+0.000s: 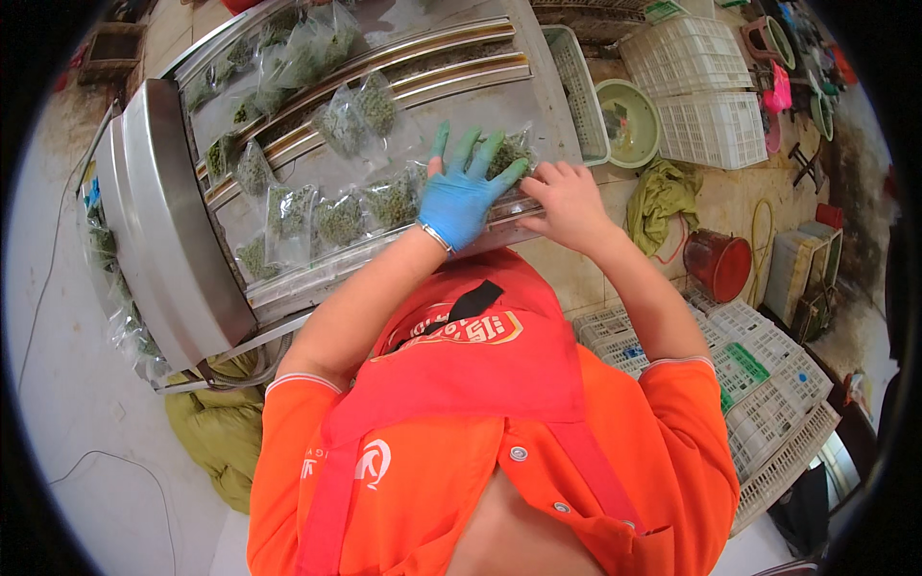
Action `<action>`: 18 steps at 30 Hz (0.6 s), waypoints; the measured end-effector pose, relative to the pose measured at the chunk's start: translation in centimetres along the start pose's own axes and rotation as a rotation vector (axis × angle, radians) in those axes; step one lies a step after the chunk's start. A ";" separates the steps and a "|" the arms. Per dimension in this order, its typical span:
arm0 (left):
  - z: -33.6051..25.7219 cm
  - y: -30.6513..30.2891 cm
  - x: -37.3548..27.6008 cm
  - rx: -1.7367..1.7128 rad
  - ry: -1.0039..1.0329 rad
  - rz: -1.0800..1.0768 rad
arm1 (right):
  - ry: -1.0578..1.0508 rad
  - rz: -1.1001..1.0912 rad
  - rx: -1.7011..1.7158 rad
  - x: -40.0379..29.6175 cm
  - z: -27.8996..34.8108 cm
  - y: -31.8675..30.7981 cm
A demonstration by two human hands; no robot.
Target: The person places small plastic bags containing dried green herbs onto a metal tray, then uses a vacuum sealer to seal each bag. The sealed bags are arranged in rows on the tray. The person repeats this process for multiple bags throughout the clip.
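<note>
My left hand [464, 191], in a blue glove with green-stained fingers, lies spread over a clear plastic bag of green produce [513, 153] at the near right of a steel vacuum packing machine [475, 108]. My bare right hand [565, 198] is at the machine's right front edge, its fingertips close to the same bag's edge; whether they pinch it cannot be told. Left of my gloved hand, several filled bags [338, 218] lie in a row along the front sealing bar [346, 266]. Two more bags [374, 104] lie behind, near the middle bars.
The machine's curved steel lid [169, 223] stands at the left, with bags [133, 331] beyond it. Further bags [310, 57] lie on the far side. To the right are a green basin [627, 122], white plastic crates [713, 129], a red bucket [717, 265] and stacked crates [763, 403].
</note>
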State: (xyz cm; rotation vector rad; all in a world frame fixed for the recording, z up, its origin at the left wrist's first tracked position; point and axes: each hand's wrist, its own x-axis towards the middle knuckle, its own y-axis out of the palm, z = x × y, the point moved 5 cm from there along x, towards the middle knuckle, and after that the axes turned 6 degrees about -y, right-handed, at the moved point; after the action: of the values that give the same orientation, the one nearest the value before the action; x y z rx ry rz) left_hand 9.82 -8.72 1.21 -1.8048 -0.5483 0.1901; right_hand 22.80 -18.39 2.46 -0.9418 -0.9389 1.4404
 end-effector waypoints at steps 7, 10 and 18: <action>1.7 1.6 0.9 0.084 0.143 0.161 | 0.129 0.442 0.053 0.5 -1.6 2.4; 1.8 0.9 1.1 0.075 0.165 0.178 | 0.004 0.181 0.055 -0.2 -1.0 1.4; 1.2 0.0 -0.5 -0.002 0.088 0.126 | -0.162 -0.038 0.102 -1.2 -0.2 0.0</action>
State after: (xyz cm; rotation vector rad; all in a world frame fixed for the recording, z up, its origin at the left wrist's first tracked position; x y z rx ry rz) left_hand 8.91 -7.91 0.76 -1.8420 -0.3737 0.1950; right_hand 23.02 -19.61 2.45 -0.7369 -0.9867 1.5351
